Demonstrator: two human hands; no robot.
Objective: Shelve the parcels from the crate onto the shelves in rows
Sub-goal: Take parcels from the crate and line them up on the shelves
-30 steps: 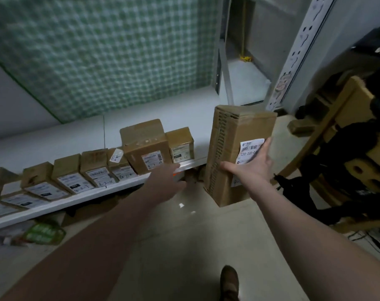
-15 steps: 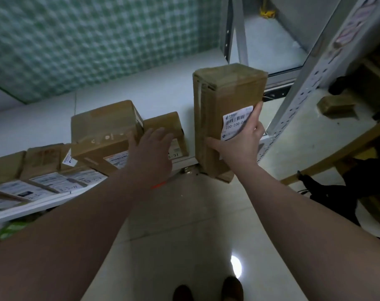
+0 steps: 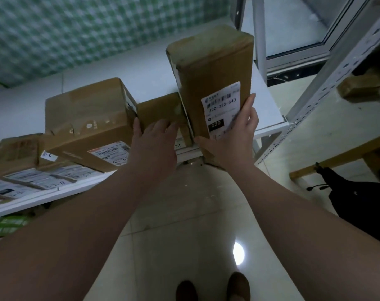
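A tall cardboard parcel (image 3: 213, 68) with a white label stands upright at the front edge of the white shelf (image 3: 269, 124), right of the row. My right hand (image 3: 234, 135) holds it from the front, thumb at its lower left corner, fingers up along the label. My left hand (image 3: 156, 140) rests with straight fingers against a small parcel (image 3: 160, 109) and the side of a large tilted box (image 3: 87, 118). Several smaller labelled parcels (image 3: 17, 153) line the shelf edge to the left. The crate is out of view.
A perforated metal upright (image 3: 328, 83) of the shelving stands right of the tall parcel. A wooden frame (image 3: 337, 157) and black gear (image 3: 358, 203) lie on the tiled floor at right. A green checked cloth (image 3: 76, 29) covers the wall behind. My shoes (image 3: 213, 287) show below.
My right hand has carried the tall parcel up from beside the shelf onto its front edge. My left hand has risen from the shelf front to the small parcel and large box.
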